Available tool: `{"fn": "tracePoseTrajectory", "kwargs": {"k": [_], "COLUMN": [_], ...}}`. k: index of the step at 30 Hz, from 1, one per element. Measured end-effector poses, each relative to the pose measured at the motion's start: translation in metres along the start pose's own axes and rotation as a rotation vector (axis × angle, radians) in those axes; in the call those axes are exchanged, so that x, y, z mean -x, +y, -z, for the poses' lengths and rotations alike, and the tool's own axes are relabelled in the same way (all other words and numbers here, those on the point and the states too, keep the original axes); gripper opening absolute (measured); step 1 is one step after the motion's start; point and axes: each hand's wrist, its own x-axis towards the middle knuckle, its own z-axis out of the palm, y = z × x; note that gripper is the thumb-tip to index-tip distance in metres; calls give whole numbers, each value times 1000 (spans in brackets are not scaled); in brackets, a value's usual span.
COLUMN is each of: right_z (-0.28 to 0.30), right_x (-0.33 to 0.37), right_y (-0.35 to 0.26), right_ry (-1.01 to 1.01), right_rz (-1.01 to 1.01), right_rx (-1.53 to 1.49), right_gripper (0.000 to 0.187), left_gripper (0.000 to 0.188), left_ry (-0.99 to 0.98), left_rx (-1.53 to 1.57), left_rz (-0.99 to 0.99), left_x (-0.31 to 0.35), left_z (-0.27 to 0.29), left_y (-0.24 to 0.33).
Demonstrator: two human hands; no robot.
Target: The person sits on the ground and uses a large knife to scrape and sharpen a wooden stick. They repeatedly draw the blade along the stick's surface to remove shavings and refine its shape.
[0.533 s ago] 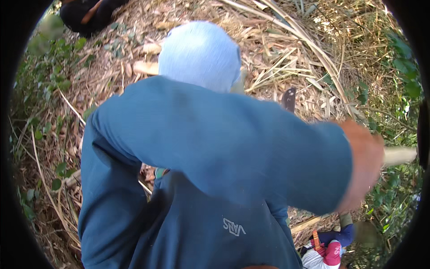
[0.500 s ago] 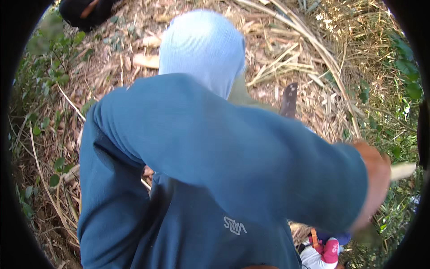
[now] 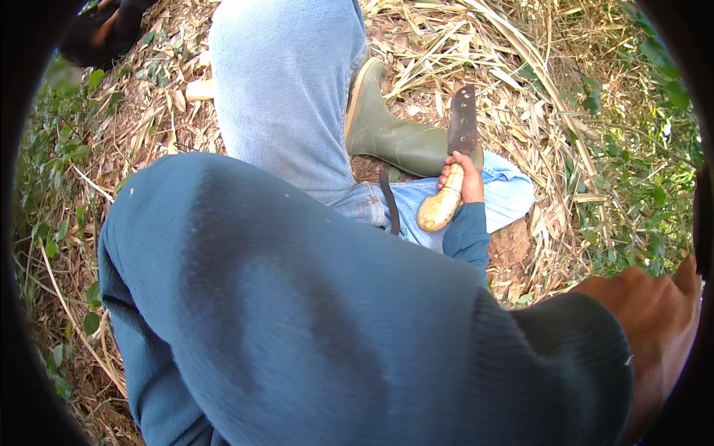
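Bright daylight falls on my pale jeans (image 3: 282, 97), shadow darkens my softly blurred blue sleeve (image 3: 416, 327), and my round fisheye view ends in black.

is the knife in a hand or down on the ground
In a hand: the right hand grips the knife, fingers wrapped around its pale handle, dark blade sticking out past them.

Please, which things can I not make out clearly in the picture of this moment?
In the head view:
- Left hand: its fingertips, and anything they may hold, are cut off by the dark right rim.
- Right sleeve: its upper part is hidden behind the left sleeve.
- Knife: the right hand covers where blade and handle meet.
- Dark shape: cut off at upper left, too dark to identify.
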Motion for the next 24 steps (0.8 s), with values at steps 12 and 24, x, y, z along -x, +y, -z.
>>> {"fn": "tracePoseTrajectory", "kwargs": {"k": [12, 24], "right_z": [-12, 21], "right_x": [30, 148], "right_y": [12, 25], "right_ry": [169, 603], "right_rz": [274, 754], "right_rx": [18, 232], "right_gripper": [23, 13], "left_gripper": [32, 23], "left_ry": [394, 41], "left_rx": [630, 761], "left_rz": [859, 1212], "left_x": [28, 56], "left_z": [28, -53], "left_y": [-71, -154]}}
